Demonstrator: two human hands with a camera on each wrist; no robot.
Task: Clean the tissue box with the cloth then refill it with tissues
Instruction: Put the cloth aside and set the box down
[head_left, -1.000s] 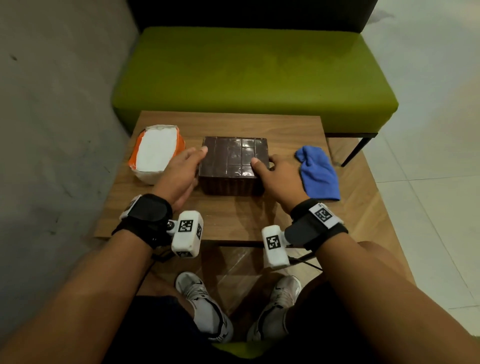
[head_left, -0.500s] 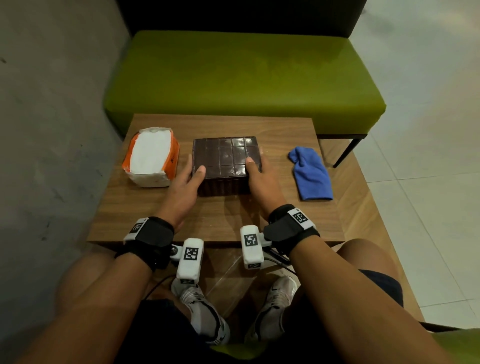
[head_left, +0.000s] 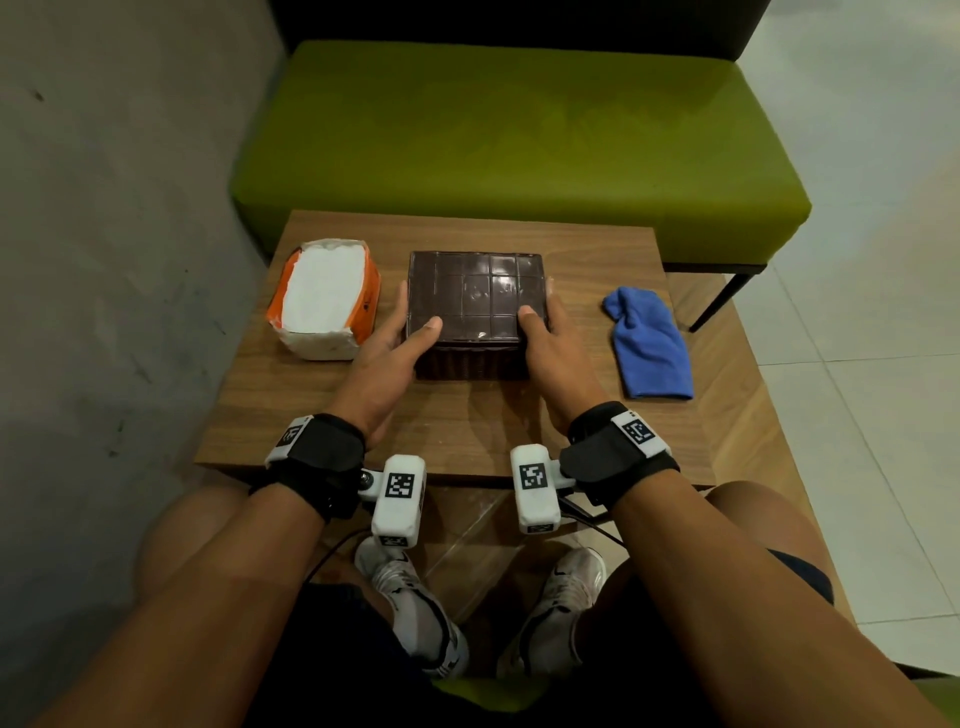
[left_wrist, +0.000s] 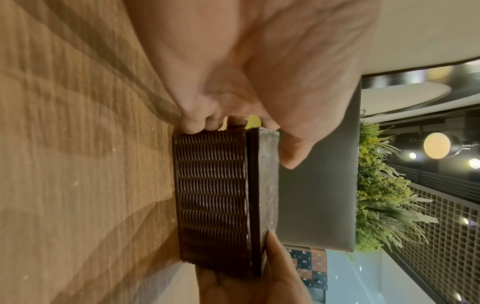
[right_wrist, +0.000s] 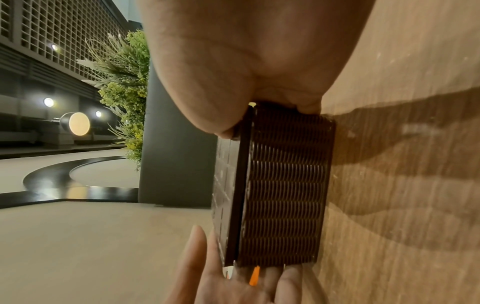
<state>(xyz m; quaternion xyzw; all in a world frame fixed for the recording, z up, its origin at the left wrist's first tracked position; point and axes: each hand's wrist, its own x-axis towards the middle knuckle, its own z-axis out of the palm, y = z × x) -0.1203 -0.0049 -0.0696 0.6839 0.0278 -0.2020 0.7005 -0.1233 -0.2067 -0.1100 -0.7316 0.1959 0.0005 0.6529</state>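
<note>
A dark brown tissue box (head_left: 475, 299) with woven sides and a gridded lid stands mid-table. My left hand (head_left: 410, 317) grips its left side, thumb lying on the lid's near left corner. My right hand (head_left: 540, 304) grips the right side in the same way, thumb on the near right corner. In the left wrist view the box (left_wrist: 215, 195) sits flat on the wood between my left hand (left_wrist: 233, 115) and the right hand (left_wrist: 246, 283). The right wrist view shows the box (right_wrist: 283, 185) likewise. A blue cloth (head_left: 649, 343) lies crumpled to the right. An orange-and-white tissue pack (head_left: 324, 296) lies to the left.
The low wooden table (head_left: 467, 431) has a green bench (head_left: 519, 135) behind it and a grey wall (head_left: 119, 260) on its left. My knees and shoes show under the near edge. Tiled floor (head_left: 857, 415) lies to the right.
My left hand drew back from the box's far left corner to its left side and laid its thumb on the lid. The right hand slid along the right side. The box stayed put.
</note>
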